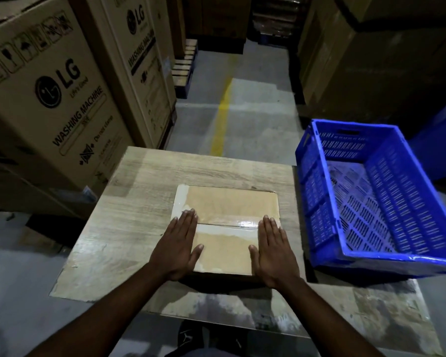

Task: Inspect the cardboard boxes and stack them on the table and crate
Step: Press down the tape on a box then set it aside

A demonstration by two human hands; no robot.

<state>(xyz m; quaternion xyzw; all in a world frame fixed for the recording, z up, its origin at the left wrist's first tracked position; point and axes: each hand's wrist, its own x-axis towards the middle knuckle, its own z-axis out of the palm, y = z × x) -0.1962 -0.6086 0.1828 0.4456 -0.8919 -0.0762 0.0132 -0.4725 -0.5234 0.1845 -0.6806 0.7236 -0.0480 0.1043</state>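
Note:
A flat brown cardboard box (229, 202), sealed with clear tape along its middle seam, lies on the wooden table (144, 191) in front of me. My left hand (178, 243) rests flat on the box's left side with straight fingers. My right hand (271, 246) lies flat on the right side, fingers straight too. A blue plastic crate (371, 197) with slotted walls sits at the right end of the table; nothing is inside it.
Tall washing machine cartons (49, 104) stand close on the left. More large cartons (371, 55) line the right. A concrete aisle with a yellow line (222, 117) runs ahead. A blue bin (443, 135) stands behind the crate.

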